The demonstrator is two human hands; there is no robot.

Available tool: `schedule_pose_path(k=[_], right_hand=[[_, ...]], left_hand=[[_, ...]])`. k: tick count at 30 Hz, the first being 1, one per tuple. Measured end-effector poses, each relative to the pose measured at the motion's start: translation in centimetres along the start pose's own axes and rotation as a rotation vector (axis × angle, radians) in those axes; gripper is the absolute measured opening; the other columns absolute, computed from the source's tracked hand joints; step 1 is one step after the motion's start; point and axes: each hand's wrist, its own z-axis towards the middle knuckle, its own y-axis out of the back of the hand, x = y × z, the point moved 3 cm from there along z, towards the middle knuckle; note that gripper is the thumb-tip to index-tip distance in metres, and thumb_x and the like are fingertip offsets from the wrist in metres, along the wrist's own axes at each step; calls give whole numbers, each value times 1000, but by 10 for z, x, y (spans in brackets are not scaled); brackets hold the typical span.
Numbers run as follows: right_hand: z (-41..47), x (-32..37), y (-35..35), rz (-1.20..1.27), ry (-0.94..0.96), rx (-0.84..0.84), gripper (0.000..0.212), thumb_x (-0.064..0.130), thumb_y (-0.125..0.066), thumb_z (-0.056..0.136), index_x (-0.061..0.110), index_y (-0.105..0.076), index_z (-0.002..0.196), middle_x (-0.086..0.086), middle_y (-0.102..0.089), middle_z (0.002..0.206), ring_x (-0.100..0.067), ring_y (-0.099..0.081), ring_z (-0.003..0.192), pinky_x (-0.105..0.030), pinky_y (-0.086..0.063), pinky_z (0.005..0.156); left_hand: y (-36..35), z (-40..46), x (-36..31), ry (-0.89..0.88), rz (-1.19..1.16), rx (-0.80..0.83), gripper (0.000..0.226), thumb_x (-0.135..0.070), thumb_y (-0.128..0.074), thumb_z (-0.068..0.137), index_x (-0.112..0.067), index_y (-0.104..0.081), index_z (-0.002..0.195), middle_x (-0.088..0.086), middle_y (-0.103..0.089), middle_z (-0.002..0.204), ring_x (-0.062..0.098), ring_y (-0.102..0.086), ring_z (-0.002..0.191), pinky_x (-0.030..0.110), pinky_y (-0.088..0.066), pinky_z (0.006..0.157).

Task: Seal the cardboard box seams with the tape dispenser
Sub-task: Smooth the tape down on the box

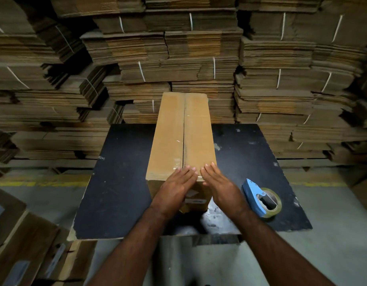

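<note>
A long brown cardboard box (182,131) lies lengthwise on a black table (120,182), its top flaps closed along a centre seam with clear tape over it. My left hand (175,189) and my right hand (220,187) lie flat side by side on the box's near top edge, fingers straight, pressing down over the near end. A blue tape dispenser (261,198) with a roll of clear tape lies on the table to the right of my right hand, untouched.
Tall stacks of flattened, strapped cardboard (178,54) fill the wall behind the table. More flat cartons (23,244) lie on the floor at lower left. A yellow line (40,183) marks the grey floor.
</note>
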Motion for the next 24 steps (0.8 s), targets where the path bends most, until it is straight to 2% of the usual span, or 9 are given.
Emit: schedule_pose_path(k=[1, 3, 6, 8, 10, 13, 16, 20, 24], right_hand=[[-1, 3, 1, 18, -16, 7, 45, 22, -42, 99, 5, -57, 137, -13, -53, 144, -30, -43, 138, -36, -35, 113], [-1, 11, 5, 76, -112, -1, 48, 27, -50, 100, 8, -49, 144, -7, -43, 152, -23, -31, 145, -39, -34, 115], [2, 22, 11, 231, -422, -41, 60, 38, -53, 100, 21, -33, 154, -4, -24, 161, -19, -20, 148, -30, -24, 115], [4, 22, 6, 296, -582, 25, 60, 40, -49, 101, 29, -27, 155, -9, -23, 162, -22, -23, 148, -31, -27, 112], [4, 20, 0, 367, -632, 77, 58, 41, -49, 101, 31, -30, 154, -8, -36, 157, -21, -33, 143, -32, -31, 112], [1, 19, 7, 464, -699, 72, 58, 43, -54, 98, 35, -33, 152, -3, -43, 153, -18, -44, 135, -38, -38, 112], [-8, 16, 16, 489, -741, 59, 57, 39, -54, 100, 37, -32, 152, 0, -40, 154, -18, -47, 133, -38, -39, 111], [-33, 3, 26, 504, -748, 57, 58, 42, -53, 99, 39, -30, 152, 1, -38, 156, -16, -48, 132, -40, -41, 111], [-48, -10, 37, 526, -742, 74, 58, 44, -53, 99, 40, -30, 152, 2, -38, 156, -15, -50, 131, -39, -42, 109]], left_hand=[[2, -4, 1, -2, -15, -6, 91, 1, -83, 56, -6, -50, 141, 13, -46, 148, 26, -37, 140, 45, -21, 117], [12, -14, 10, 68, -54, -102, 74, -8, -76, 71, -9, -51, 141, 9, -45, 150, 20, -32, 142, 50, -24, 118], [35, -28, 39, 437, -68, -275, 56, -32, -52, 96, -17, -38, 148, -1, -29, 157, 17, -23, 147, 47, -17, 120], [43, -34, 57, 691, -204, -232, 63, -38, -47, 100, -12, -25, 153, 6, -19, 161, 24, -19, 149, 41, -17, 117], [40, -36, 66, 827, -456, -95, 70, -40, -50, 99, -9, -19, 155, 16, -32, 156, 33, -34, 141, 37, -31, 111], [35, -42, 68, 842, -588, 2, 75, -44, -53, 97, -17, -17, 156, 19, -53, 139, 36, -55, 122, 37, -47, 98], [32, -46, 57, 792, -673, 66, 77, -43, -51, 98, -20, -6, 157, 18, -48, 145, 34, -52, 126, 38, -45, 104], [26, -52, 25, 701, -816, 122, 75, -38, -43, 102, -29, 9, 155, 11, -41, 150, 25, -46, 130, 24, -37, 100], [20, -52, 7, 660, -807, 77, 73, -35, -42, 103, -31, 10, 154, 6, -39, 152, 13, -43, 125, 21, -34, 100]])
